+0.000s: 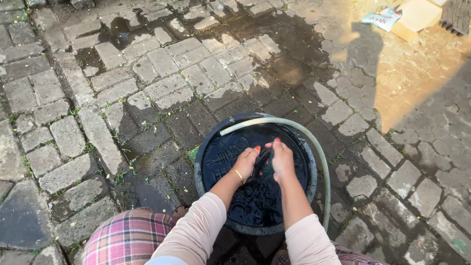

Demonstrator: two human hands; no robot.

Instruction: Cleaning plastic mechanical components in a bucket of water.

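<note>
Head view | left hand [245, 162] and right hand [282, 159] both clenched on dark wet cloth [261, 162] over middle of black basin [208, 184] | hose [314, 147] along far rim | best rubbed low over water, firm grip.

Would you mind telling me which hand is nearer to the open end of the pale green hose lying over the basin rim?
Left. The left hand is just below-right of the hose end; the right hand lies farther right.
</note>
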